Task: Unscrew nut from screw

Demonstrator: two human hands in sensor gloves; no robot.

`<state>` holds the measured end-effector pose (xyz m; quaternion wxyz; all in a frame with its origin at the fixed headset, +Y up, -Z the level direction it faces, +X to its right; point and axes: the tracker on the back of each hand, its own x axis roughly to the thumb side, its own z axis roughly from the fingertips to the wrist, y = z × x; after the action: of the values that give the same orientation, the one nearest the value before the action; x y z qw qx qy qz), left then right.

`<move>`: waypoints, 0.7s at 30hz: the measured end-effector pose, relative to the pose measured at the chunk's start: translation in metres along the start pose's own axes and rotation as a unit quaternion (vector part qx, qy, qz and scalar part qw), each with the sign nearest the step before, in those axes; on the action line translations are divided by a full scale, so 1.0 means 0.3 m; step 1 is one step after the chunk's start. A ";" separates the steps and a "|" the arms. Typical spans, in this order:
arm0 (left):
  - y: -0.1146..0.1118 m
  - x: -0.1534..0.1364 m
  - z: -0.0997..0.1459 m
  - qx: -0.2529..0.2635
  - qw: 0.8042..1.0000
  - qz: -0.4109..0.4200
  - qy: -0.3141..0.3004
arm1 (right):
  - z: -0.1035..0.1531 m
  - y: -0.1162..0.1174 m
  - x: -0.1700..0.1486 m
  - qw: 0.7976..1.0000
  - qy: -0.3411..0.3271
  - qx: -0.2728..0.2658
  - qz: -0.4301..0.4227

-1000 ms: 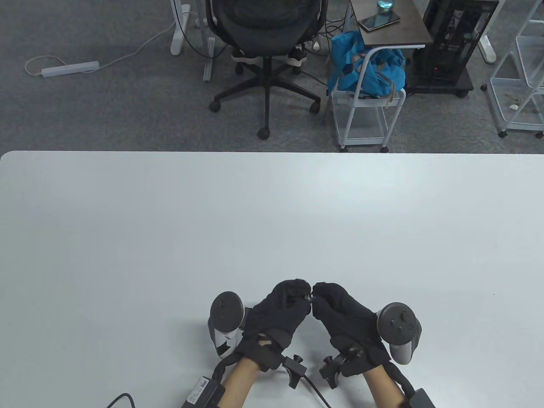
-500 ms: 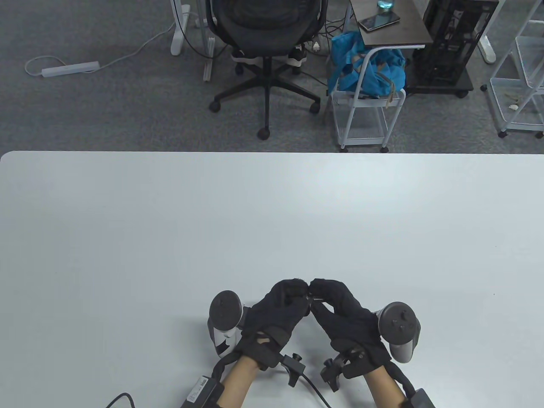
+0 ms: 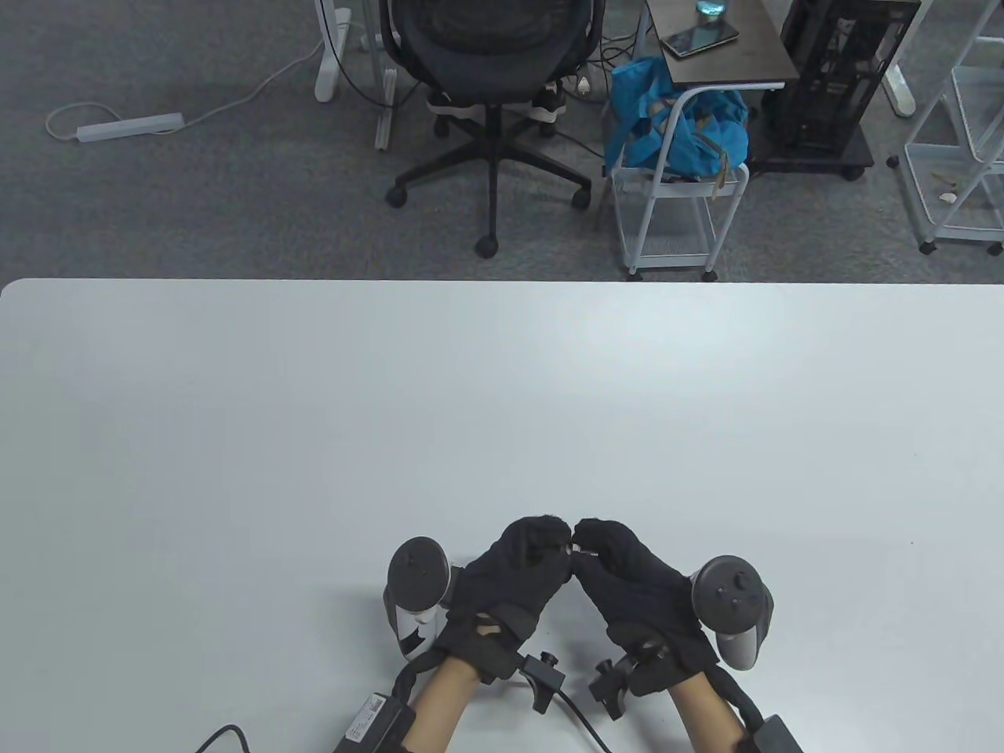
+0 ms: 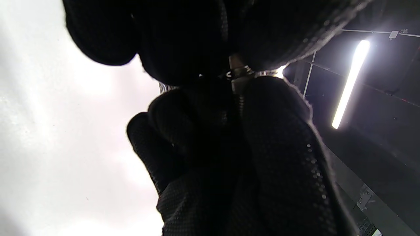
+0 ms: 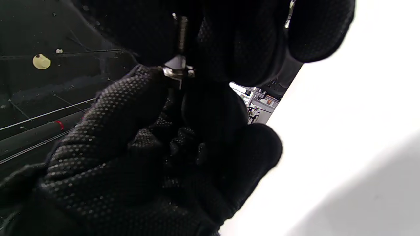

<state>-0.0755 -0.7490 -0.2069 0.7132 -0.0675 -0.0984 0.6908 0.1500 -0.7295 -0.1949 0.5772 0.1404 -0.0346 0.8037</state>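
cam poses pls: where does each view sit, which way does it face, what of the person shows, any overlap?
Table view: high, looking down at the table; left hand and right hand meet near its bottom edge.
Left wrist view: under the left hand, facing up; gloved fingers, ceiling light.
Right wrist view: under the right hand, tilted; fingers.
Shared: both wrist views show the screw pinched between the hands.

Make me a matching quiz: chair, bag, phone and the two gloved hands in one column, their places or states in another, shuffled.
Things:
1. chair
2. bag
3. phone
4. left hand and right hand

Places or states:
A. on the dark side table
B. fingertips meeting over the white table
C. blue, on the white cart
D. black, on the carpet beyond the table

Pairs: 1-D, 2-C, 3-A, 4-B
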 end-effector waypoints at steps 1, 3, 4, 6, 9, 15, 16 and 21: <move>0.000 0.000 0.000 0.000 1.000 -0.002 0.000 | 0.000 -0.001 0.003 1.000 -0.003 -0.001 0.004; 0.001 -0.002 0.002 0.010 1.000 -0.001 -0.002 | 0.001 -0.001 0.011 1.000 -0.014 0.001 0.018; 0.001 -0.002 0.001 0.012 1.000 0.001 -0.002 | 0.002 0.000 0.014 1.000 -0.017 0.001 0.019; 0.005 -0.002 0.000 0.009 1.000 0.004 -0.001 | 0.002 0.003 0.015 1.000 -0.017 0.007 0.010; 0.009 -0.002 0.001 0.012 1.000 0.011 -0.001 | 0.000 0.006 0.009 1.000 -0.011 0.016 -0.025; 0.007 0.004 0.002 0.014 1.000 0.010 -0.013 | 0.010 0.010 -0.023 0.999 0.037 -0.009 -0.028; 0.007 0.006 0.002 0.015 1.000 0.007 -0.018 | 0.009 0.009 -0.027 0.999 0.040 -0.011 -0.021; 0.008 0.001 0.002 0.016 1.000 0.007 -0.016 | 0.008 0.014 -0.015 0.999 0.031 -0.021 -0.010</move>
<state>-0.0778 -0.7488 -0.2070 0.7078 -0.0456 -0.0977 0.6981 0.1478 -0.7357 -0.1935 0.5889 0.1034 -0.0321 0.8009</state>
